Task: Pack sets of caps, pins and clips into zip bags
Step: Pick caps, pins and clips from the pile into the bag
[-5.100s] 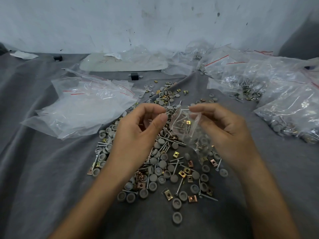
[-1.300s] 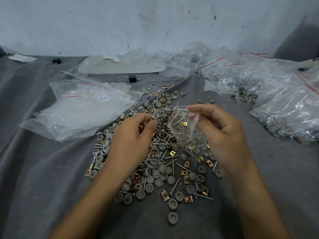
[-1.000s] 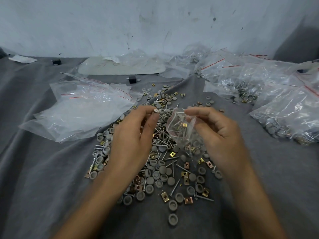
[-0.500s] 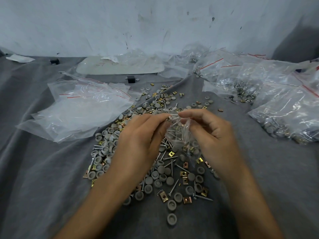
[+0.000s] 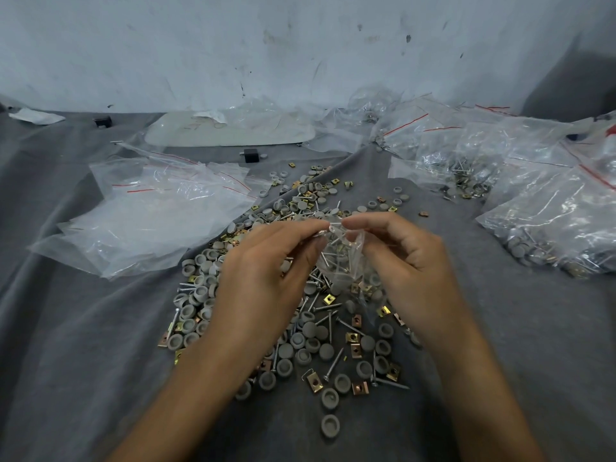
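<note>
Head view: the right hand pinches the top edge of a small bag between thumb and forefinger and holds it up over the middle of the grey cloth. The left hand meets it at the bag's mouth, thumb and forefinger pressed together on what looks like a pin held by its head, though that spot is blurred. Several pins already show through the clear plastic, pointing downward.

Under and around both hands a loose heap covers the middle of the cloth: grey round caps, brassy square clips and loose pins, all mixed together. A stack of flat empty bags with red seal lines lies toward the left edge. Filled bags are piled along the right edge. Near the far edge sit a pale tray and, just in front of it, a little black block, with a scuffed white wall behind.
</note>
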